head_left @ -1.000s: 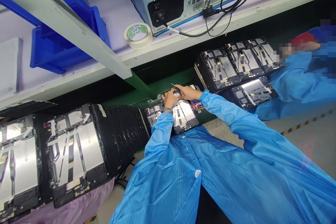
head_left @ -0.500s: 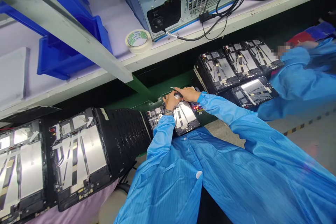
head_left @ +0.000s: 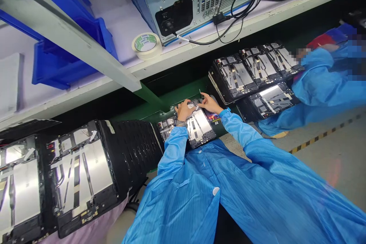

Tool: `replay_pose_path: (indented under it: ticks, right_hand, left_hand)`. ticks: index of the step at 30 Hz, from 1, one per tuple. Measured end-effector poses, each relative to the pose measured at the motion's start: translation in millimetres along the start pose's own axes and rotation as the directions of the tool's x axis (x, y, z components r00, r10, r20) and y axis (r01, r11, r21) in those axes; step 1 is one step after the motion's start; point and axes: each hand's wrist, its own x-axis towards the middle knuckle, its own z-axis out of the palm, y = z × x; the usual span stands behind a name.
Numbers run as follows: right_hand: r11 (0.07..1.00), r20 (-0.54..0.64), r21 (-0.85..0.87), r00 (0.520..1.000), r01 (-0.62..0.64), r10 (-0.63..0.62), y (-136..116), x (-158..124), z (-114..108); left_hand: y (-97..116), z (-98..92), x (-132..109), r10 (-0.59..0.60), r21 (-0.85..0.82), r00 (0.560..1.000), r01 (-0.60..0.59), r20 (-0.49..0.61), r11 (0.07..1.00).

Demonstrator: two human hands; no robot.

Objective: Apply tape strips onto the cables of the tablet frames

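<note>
An opened tablet-like device (head_left: 200, 126) with a bare silver panel and dark strips lies in front of my body. My left hand (head_left: 184, 110) is at its upper left part, fingers bent over the edge and thumb toward the middle. My right hand (head_left: 210, 103) is closed at the upper right corner, fingertips close to the device's top components. A thin light-tipped stick (head_left: 200, 91) pokes up from the right fingers; its lower part is hidden by them. Beside the right wrist, a small box with a lit red display (head_left: 213, 117) is partly covered.
On the left runs a long row of similar opened devices (head_left: 82, 171). More of them (head_left: 234, 76) are stacked at right, beside a co-worker's blue sleeve (head_left: 317, 72). Above, a white shelf (head_left: 174, 55) bears a tape roll (head_left: 146, 45), blue bins (head_left: 71, 61) and a computer case (head_left: 174, 15).
My right hand has moved right, away from my left hand, and the stick in it has turned from nearly level to upright. My left hand stays at the device. The view shifted slightly.
</note>
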Motion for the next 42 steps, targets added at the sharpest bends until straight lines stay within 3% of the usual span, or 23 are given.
replay_pose_path:
  ticks: [4, 10, 13, 16, 18, 21, 25, 28, 32, 37, 42]
  right_hand:
    - [0.976, 0.010, 0.210, 0.998, -0.061, 0.060, 5, -6, 9]
    - [0.987, -0.082, 0.149, 0.994, -0.059, 0.071, 10, -2, 22]
    - [0.997, -0.166, 0.030, 0.984, -0.065, 0.069, 5, -6, 24]
    - [0.977, -0.275, -0.194, 0.952, 0.083, -0.135, -10, -21, 29]
    - [0.930, -0.180, -0.280, 0.939, 0.237, -0.293, -23, -32, 38]
    - [0.868, 0.104, -0.286, 0.913, 0.406, -0.393, -38, -43, 57]
    - [0.851, 0.267, -0.305, 0.896, 0.427, -0.354, -44, -38, 81]
    - [0.850, 0.303, -0.313, 0.893, 0.424, -0.333, -46, -27, 88]
    - [0.821, 0.342, -0.335, 0.872, 0.462, -0.351, -56, -14, 92]
    - [0.785, 0.406, -0.381, 0.851, 0.490, -0.334, -66, -5, 95]
    - [0.740, 0.404, -0.438, 0.847, 0.510, -0.345, -72, -6, 94]
  left_hand:
    - [1, -3.7, -4, 0.024, 0.071, 1.000, -0.025, 0.021, 0.997]
    - [14, -4.0, -2, -0.053, 0.125, 0.999, 0.051, 0.013, 0.991]
    - [13, -9.3, -1, -0.052, 0.091, 0.998, 0.054, -0.018, 0.994]
    - [-6, -22.4, -6, 0.010, -0.095, 0.988, -0.025, -0.155, 0.995]
    - [-29, -31.8, -14, -0.018, -0.228, 0.956, -0.052, -0.294, 0.972]
    - [-67, -36.4, -32, -0.135, -0.392, 0.894, -0.049, -0.427, 0.918]
    - [-96, -14.9, -58, -0.229, -0.588, 0.895, -0.045, -0.383, 0.808]
    - [-99, 11.4, -69, -0.248, -0.702, 0.919, -0.043, -0.307, 0.711]
    - [-96, 34.5, -66, -0.266, -0.801, 0.938, -0.022, -0.224, 0.598]
    - [-97, 41.3, -55, -0.295, -0.882, 0.942, -0.001, -0.158, 0.471]
    - [-92, 44.8, -50, -0.342, -0.890, 0.932, 0.050, -0.122, 0.454]
